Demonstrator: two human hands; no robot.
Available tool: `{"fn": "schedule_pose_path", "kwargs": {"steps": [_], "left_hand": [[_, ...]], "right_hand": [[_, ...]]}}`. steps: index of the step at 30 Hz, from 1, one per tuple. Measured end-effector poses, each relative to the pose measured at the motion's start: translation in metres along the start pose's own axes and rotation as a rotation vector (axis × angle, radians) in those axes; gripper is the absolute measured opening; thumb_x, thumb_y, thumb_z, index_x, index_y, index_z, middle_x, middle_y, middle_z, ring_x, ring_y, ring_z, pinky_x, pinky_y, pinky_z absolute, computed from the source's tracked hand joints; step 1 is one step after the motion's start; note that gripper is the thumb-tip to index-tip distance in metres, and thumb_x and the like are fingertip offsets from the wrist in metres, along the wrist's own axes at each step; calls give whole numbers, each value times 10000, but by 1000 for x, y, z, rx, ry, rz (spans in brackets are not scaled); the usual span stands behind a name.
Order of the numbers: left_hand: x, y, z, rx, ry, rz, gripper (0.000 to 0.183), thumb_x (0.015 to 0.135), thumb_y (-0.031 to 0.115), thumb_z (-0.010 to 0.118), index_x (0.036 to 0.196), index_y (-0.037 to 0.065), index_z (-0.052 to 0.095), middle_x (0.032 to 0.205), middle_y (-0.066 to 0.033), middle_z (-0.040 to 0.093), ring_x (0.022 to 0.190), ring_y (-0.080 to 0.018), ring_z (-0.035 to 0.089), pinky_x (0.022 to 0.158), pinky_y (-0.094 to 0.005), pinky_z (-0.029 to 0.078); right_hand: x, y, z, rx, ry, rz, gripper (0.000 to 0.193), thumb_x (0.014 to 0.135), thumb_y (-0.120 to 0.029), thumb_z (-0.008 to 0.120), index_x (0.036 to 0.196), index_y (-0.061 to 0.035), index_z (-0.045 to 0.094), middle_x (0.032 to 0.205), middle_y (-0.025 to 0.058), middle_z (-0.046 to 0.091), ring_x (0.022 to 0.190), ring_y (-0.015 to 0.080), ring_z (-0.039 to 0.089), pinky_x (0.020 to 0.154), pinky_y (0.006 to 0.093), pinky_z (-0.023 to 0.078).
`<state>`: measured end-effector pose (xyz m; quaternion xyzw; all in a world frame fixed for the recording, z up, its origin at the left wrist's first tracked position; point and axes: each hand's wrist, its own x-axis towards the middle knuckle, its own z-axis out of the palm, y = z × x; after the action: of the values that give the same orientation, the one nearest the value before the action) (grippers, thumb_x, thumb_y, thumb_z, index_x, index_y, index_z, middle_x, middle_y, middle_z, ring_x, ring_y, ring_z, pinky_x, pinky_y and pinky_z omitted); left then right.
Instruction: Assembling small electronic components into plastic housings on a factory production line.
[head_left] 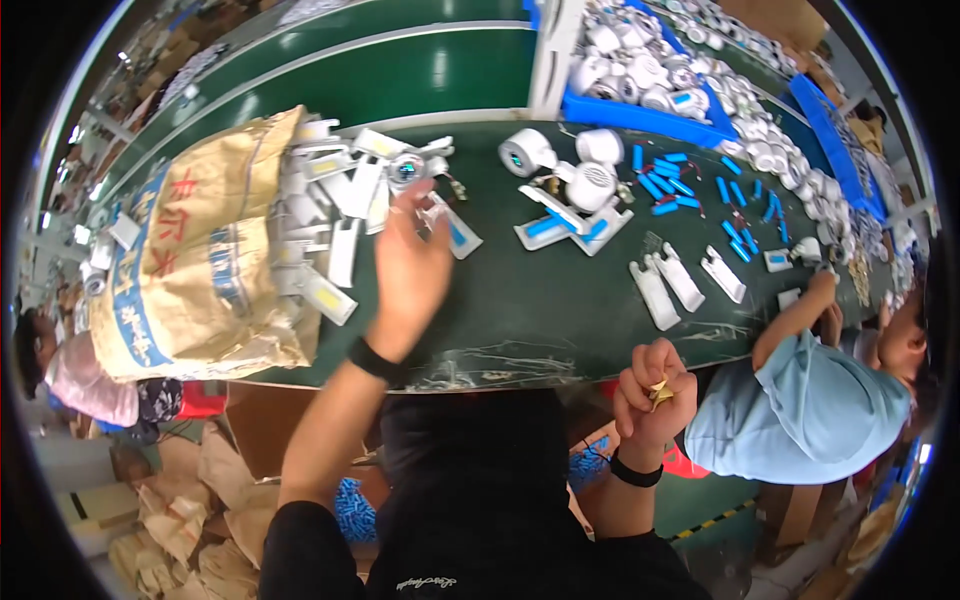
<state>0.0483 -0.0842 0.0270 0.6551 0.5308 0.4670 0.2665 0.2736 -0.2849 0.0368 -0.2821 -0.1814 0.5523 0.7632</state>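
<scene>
My left hand (412, 275) is stretched out over the table at the left. Its fingertips reach the lower edge of a white round-headed device (408, 168), with the thumb apart; the fingers are slightly blurred. Beside the thumb lies a white panel with a blue battery (458, 236). My right hand (655, 395) is raised at the table's near edge, fingers curled around small yellowish pieces (660, 393) whose kind I cannot make out. Between the hands, farther back, lie white round-headed devices (590, 184) with blue batteries in their open white panels (548, 228).
A tan woven sack (200, 250) spills white panels (335, 185) at the left. Loose blue batteries (665, 180) and white casings (655, 295) lie to the right. A blue bin (640, 112) of white heads stands behind. A co-worker in light blue (800, 415) works at the right.
</scene>
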Motion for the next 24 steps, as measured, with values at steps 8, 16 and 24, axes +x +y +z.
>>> {"fn": "schedule_pose_path", "kwargs": {"steps": [8,16,24], "left_hand": [[104,-102,-71,967,-269,64,576,856,340,747,1310,16,604,1132,-247,667,1078,-407,637,958,-468,511],[24,-22,-105,-910,-164,-436,454,1075,188,466,1501,52,388,1303,-174,623,1063,-234,657,905,-350,542],[-59,5,-70,-1511,-272,-721,520,1080,230,443,1567,115,300,1331,-160,586,1189,-268,594,1046,-392,470]], "right_hand": [[23,60,71,-162,0,363,372,1054,-305,407,729,-137,336,617,-33,282,402,64,214,239,232,240],[38,61,90,-373,95,357,379,1079,-304,476,766,-125,361,640,37,464,418,37,229,268,187,207],[40,111,109,-1365,-459,-532,308,851,-9,761,1151,-56,709,621,24,487,511,129,451,477,299,369]]}}
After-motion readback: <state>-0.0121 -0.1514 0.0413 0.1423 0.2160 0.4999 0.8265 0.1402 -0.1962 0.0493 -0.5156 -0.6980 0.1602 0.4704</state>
